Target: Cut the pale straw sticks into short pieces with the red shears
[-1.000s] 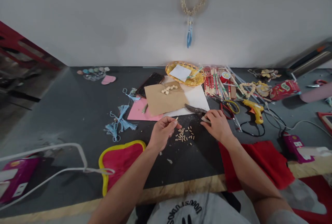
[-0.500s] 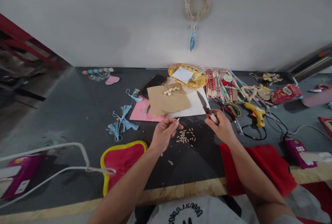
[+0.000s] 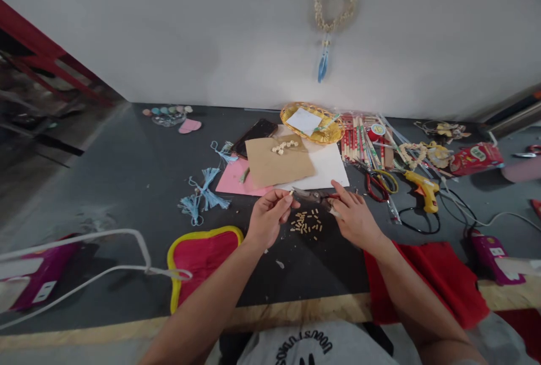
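Head view: left hand [image 3: 269, 217] pinched a small pale stick [image 3: 291, 192]; right hand [image 3: 355, 219] gripped shears [image 3: 313, 195], blades close by; short cut pieces [image 3: 301, 223] lay scattered on tabletop [image 3: 313, 272].

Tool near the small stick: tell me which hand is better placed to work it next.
Right, most likely. The right hand holds the tool at its handle end, tip close to the stick; the left hand is occupied pinching that stick.

Grey-bladed shears [image 3: 313, 195] point leftward at a short pale stick [image 3: 291, 192], just beyond small scattered pale pieces [image 3: 301, 222].
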Available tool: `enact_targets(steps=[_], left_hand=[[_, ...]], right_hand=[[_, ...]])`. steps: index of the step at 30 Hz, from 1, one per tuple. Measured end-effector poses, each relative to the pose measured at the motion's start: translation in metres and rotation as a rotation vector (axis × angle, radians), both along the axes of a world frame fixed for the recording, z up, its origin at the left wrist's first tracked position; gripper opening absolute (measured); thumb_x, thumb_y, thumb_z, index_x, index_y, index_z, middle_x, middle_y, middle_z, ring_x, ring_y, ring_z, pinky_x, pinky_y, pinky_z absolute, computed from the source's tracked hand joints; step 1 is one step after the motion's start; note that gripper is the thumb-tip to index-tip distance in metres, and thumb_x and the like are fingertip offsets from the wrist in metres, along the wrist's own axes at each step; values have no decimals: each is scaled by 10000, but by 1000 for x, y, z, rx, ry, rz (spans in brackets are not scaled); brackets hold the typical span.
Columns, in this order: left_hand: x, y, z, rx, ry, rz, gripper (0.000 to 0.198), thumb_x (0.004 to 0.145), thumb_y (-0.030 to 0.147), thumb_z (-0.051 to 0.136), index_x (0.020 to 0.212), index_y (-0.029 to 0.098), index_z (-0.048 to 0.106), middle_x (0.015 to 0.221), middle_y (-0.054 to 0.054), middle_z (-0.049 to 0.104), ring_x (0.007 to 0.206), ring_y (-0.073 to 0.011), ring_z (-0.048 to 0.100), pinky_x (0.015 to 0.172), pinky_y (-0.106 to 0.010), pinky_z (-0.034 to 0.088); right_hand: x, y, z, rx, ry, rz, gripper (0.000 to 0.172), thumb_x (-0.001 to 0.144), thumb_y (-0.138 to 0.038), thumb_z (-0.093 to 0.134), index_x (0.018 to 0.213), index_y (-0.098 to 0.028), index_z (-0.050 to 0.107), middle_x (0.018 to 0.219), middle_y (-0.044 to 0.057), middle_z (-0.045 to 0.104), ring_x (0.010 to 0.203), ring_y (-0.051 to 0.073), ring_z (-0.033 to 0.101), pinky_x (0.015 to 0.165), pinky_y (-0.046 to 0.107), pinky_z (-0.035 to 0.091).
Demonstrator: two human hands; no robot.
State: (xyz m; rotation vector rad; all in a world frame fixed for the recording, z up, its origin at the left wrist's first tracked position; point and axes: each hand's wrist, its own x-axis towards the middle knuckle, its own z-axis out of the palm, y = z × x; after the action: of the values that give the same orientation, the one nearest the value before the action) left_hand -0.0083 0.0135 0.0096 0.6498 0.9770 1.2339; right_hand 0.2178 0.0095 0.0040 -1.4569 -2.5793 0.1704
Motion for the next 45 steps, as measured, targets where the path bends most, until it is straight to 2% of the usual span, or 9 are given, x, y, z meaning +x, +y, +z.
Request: enact_targets(steps=[8,17,24,26,29,32,35,38,45], left_hand=[[0,0,3,-28,-23,12,284,666,354,779,730,147,596,603,-15,658,398,-18,352,395,-166,214],[0,-2,-12,73,89,-62,243,736,341,742,723,149,594,639,-22,686,422,-28,373,417,-167,270],[0,-3,-14,53,123,-72,249,726,351,737,700,155,586,633,-23,689,403,-29,357,396,-171,255],[0,-3,-14,42,131,-72,256,725,357,733,690,157,576,635,-27,692,397,-29,355,389,-170,249],[-1,-5,-15,47,153,-86,262,732,365,726,689,159,570,644,-29,695,396,-31,360,386,-172,253],[-1,-8,-16,68,172,-120,272,743,372,721,690,157,564,654,-30,698,401,-30,359,390,-171,262],[-1,-11,-15,86,187,-155,271,755,372,716,699,151,571,663,-32,698,408,-28,358,396,-170,260],[-1,-12,-11,74,161,-169,295,747,383,721,680,154,548,634,-22,682,397,-28,344,392,-174,251],[1,-10,1,17,70,-183,370,671,410,769,644,161,497,551,-9,646,359,-19,301,364,-174,187]], right_hand=[[-1,0,1,17,-21,-6,317,781,-86,498,1076,-171,578,1515,151,323,1186,287,497,942,447,402],[-7,-3,2,42,-33,15,296,822,-117,505,1103,-174,581,1509,153,333,1153,281,504,941,447,399],[-10,-4,0,23,-16,-4,276,841,-116,496,1095,-180,583,1481,147,384,1156,290,516,920,444,440],[-10,-4,-2,1,42,-18,305,830,-111,505,1123,-171,561,1460,159,413,1190,287,502,925,438,446],[-9,-2,-5,-30,135,-45,459,819,-128,513,1275,-130,463,1413,182,461,1250,275,463,956,429,432],[-6,0,-5,-70,111,-42,553,838,-193,520,1371,-125,391,1328,161,544,1172,280,512,940,427,430],[-5,0,-4,-86,55,-51,543,838,-215,527,1367,-151,423,1234,138,603,1081,281,548,892,416,435],[-6,-1,-5,-85,23,-60,523,820,-147,508,1341,-163,461,1178,131,628,1052,268,558,879,391,425],[-10,1,-7,-40,28,-77,420,894,-167,451,1312,-181,488,1181,124,633,1071,249,557,878,375,406]])
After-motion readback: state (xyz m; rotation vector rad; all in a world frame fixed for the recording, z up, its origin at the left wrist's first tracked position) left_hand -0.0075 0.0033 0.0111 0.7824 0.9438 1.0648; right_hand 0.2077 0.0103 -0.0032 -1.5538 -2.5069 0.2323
